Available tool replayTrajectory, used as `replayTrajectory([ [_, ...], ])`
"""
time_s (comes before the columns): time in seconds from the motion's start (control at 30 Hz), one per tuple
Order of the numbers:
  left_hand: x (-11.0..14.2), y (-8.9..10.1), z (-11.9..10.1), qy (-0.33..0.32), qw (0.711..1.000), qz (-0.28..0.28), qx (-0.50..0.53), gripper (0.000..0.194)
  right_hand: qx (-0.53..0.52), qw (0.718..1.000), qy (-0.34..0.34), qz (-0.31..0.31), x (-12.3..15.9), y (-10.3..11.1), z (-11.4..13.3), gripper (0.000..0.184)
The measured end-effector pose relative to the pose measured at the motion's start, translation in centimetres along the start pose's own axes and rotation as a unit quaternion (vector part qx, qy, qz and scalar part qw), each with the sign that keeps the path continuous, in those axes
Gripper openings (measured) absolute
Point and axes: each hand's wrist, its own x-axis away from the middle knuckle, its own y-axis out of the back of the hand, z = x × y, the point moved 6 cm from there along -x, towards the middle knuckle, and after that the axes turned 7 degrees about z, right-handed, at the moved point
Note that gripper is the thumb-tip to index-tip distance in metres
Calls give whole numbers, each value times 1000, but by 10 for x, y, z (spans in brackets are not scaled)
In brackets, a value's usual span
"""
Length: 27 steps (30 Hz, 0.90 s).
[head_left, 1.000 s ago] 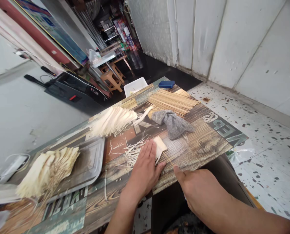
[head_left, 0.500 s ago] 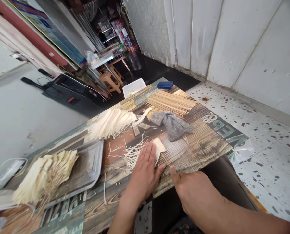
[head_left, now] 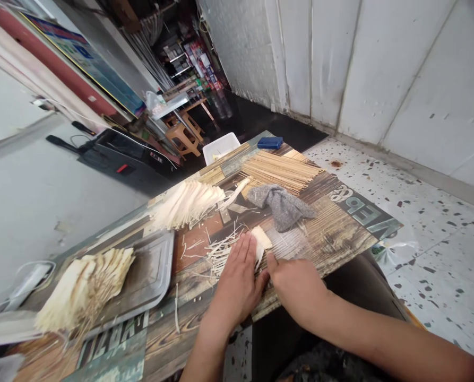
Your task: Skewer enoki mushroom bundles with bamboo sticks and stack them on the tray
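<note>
My left hand [head_left: 240,268] lies flat, fingers stretched out, pressing a bunch of enoki mushrooms [head_left: 261,239] against the table. The pale root end of the bunch shows past my fingertips, and loose thin stems [head_left: 220,253] fan out on the other side. Close against that root end, my right hand [head_left: 296,284] is closed in a pinch on a bamboo skewer, most of which is now hidden by the fingers and the mushrooms. A grey cloth [head_left: 282,207] lies crumpled just beyond both hands.
A pile of bamboo skewers [head_left: 282,171] lies at the far side, near a blue box [head_left: 269,142]. Enoki bunches [head_left: 189,200] sit in a row on the wooden-patterned table [head_left: 340,233]. At left, skewered enoki [head_left: 87,281] rest on a clear plastic tray [head_left: 163,278]. A white container [head_left: 221,146] stands beyond.
My right hand has moved left toward the enoki bunch, and the length of skewer that showed between them has gone from sight. My left hand stays in place.
</note>
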Motion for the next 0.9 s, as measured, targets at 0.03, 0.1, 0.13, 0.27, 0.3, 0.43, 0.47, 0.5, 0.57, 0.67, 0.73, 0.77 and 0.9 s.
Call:
replayTrajectory([
  [0.03,0,2,0,0,1000,7,9,63,1,1000,-1,-2,-1,1,-1,35],
  [0.1,1,11,3,7,999,20,33,68,3,1000,0,-5,0,2,-2,35],
  [0.13,2,19,6,16,999,19,42,70,4,1000,1,-5,0,1,-3,36],
  [0.27,-4,60,37,74,996,-52,16,64,5,1000,8,-6,6,-1,-4,42],
  [0.3,-9,69,46,83,994,-65,-4,60,5,1000,9,-7,7,-2,-5,43],
  [0.43,-53,75,74,85,993,0,-78,41,3,1000,17,-15,9,-2,-6,45],
  [0.47,-66,75,79,89,992,5,-87,36,2,1000,19,-16,9,-2,-7,46],
  [0.5,-78,75,83,94,991,8,-95,31,1,1000,21,-17,9,-2,-7,47],
  [0.57,-100,72,89,107,988,13,-109,21,-1,999,26,-19,8,-3,-8,48],
  [0.67,-125,65,95,126,984,26,-125,17,-4,999,33,-21,8,-4,-10,50],
  [0.73,-138,59,99,134,982,32,-127,21,-5,999,36,-24,8,-5,-10,50],
  [0.77,-144,57,100,137,982,34,-124,24,-6,999,38,-27,8,-5,-10,50],
  [0.9,-166,48,107,153,983,34,-95,32,-11,998,44,-45,7,-6,-9,49],
])
